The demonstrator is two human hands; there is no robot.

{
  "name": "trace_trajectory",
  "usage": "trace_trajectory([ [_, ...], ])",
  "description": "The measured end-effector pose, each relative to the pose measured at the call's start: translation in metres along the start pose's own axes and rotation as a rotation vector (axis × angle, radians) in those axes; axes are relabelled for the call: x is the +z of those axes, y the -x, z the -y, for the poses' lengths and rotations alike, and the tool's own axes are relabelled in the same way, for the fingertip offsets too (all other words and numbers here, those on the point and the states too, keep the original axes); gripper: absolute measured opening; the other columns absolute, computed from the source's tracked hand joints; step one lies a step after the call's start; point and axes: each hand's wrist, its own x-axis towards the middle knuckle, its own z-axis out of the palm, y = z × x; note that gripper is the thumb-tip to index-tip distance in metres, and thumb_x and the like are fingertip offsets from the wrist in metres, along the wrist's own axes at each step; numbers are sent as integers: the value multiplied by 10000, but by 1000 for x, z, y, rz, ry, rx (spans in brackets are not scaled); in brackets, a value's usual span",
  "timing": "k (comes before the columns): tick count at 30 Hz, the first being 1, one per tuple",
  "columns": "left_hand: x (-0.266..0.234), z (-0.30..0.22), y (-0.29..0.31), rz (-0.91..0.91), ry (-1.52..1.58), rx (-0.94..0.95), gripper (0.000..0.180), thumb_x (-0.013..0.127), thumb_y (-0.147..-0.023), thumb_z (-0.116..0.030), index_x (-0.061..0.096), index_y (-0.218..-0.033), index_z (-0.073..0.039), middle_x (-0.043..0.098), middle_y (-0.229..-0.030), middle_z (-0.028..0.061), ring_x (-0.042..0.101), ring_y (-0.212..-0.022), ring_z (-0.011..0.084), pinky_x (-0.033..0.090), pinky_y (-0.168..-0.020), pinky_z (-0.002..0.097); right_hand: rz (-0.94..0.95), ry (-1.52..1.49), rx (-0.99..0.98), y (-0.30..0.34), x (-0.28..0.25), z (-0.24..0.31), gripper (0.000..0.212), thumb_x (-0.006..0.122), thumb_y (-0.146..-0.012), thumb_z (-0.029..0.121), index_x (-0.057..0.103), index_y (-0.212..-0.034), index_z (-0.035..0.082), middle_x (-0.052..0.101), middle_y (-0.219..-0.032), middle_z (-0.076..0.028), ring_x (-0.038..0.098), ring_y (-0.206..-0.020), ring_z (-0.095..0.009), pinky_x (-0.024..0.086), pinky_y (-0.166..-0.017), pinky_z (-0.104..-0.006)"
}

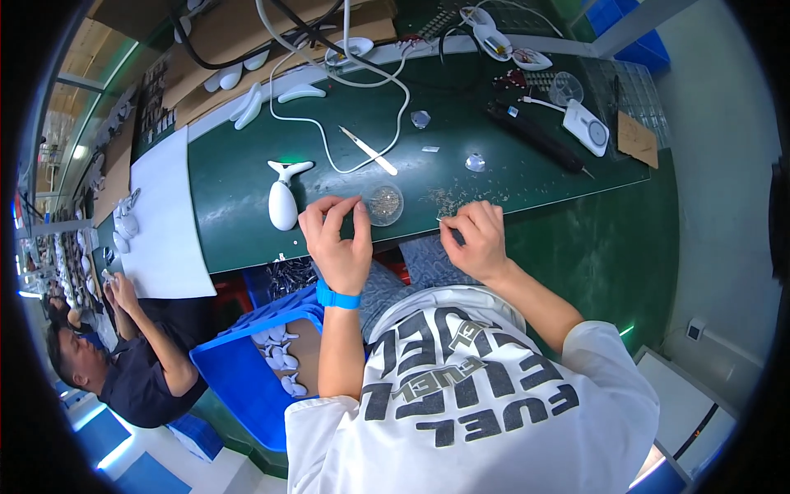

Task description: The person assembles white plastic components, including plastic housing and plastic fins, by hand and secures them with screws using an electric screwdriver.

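Note:
At the table's near edge, my left hand (337, 243) has thumb and forefinger closed at the left rim of a small clear round dish (383, 204). Tiny metal pieces, seemingly screws, lie in that dish. My right hand (479, 240) is to the right, thumb and fingertips pinched together at the edge; whatever is between them is too small to name. Just beyond it, many similar tiny metal pieces (448, 200) are scattered on the green tabletop (239, 198). A white handheld device with a forked top (282, 198) lies left of my left hand. White tweezers (370, 152) rest beyond the dish.
A black electric screwdriver (539, 136) lies at the right, near a white box-shaped device with a cable (586, 128). White cables (403, 90) loop over the table. A blue bin (239, 387) with white parts stands left of my lap. Another person (132, 362) works at the left.

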Motion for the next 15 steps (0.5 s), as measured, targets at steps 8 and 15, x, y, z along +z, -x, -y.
trace_trajectory([
  [8, 5, -2, -4, 11, 10, 41, 122, 772, -863, -36, 769, -984, -49, 649, -1001, 93, 571, -954, 282, 481, -818, 389, -53, 116, 4, 5, -18, -23, 170, 823, -737, 51, 695, -836, 103, 599, -842, -22, 579, -773, -226, 375, -710, -375],
  [15, 8, -3, -4, 20, 20, 32, 109, 766, -868, -38, 768, -977, -47, 655, -1008, 94, 573, -959, 283, 481, -820, 387, -68, 163, -9, 6, -33, -42, 172, 828, -742, 49, 713, -861, 93, 603, -859, -27, 585, -787, -222, 382, -720, -373],
])
